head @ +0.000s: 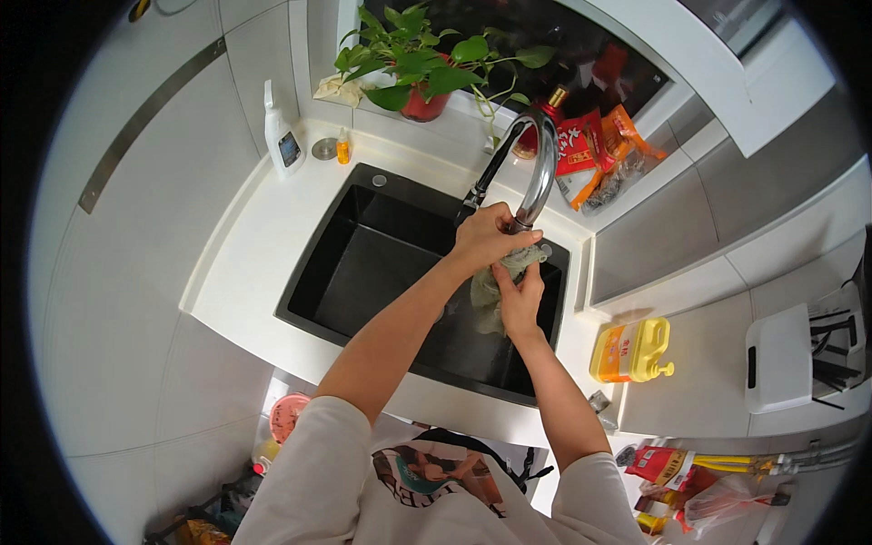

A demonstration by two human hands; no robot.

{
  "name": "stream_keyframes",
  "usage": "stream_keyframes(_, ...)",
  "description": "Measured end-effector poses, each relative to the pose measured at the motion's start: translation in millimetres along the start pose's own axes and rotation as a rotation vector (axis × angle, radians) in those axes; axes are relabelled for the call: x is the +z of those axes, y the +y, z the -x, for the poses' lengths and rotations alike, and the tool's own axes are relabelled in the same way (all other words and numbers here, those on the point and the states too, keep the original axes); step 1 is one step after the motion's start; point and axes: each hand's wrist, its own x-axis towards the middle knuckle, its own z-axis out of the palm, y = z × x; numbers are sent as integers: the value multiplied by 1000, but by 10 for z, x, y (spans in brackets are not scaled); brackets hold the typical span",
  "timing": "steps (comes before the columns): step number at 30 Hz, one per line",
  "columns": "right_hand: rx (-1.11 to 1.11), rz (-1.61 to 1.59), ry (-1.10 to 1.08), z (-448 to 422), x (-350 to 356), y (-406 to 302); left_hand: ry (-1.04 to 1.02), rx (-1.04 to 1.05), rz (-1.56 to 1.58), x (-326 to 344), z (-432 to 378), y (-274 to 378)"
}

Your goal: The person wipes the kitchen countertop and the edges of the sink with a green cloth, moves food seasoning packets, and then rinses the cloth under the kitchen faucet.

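Over the right part of a black kitchen sink (395,286), both hands are at the spout of a chrome gooseneck faucet (543,170). My left hand (484,238) is curled at the faucet's outlet, its thumb stretched across the metal; its fingertips are partly hidden. Just below it, my right hand (521,296) grips a wet greyish-green cloth (487,300), which is bunched under the outlet and hangs down into the sink. Whether the left fingers also pinch the cloth cannot be made out.
A yellow pump jug (630,351) stands right of the sink. At the back left are a white spray bottle (283,146) and a small orange bottle (343,148). A potted plant (426,102) and food packets (586,150) sit on the window ledge. A white rack (780,361) is far right.
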Motion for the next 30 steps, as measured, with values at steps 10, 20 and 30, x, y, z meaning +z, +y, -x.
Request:
stream_keyframes(10,199,-237,28,6,-66,250,-250,-383,863,63,399,-519)
stream_keyframes(20,127,146,-13,-143,-12,-102,-250,-266,1141,103,451,-485)
stream_keyframes(30,207,-226,1,-95,-78,28,-284,-147,841,14,470,-668)
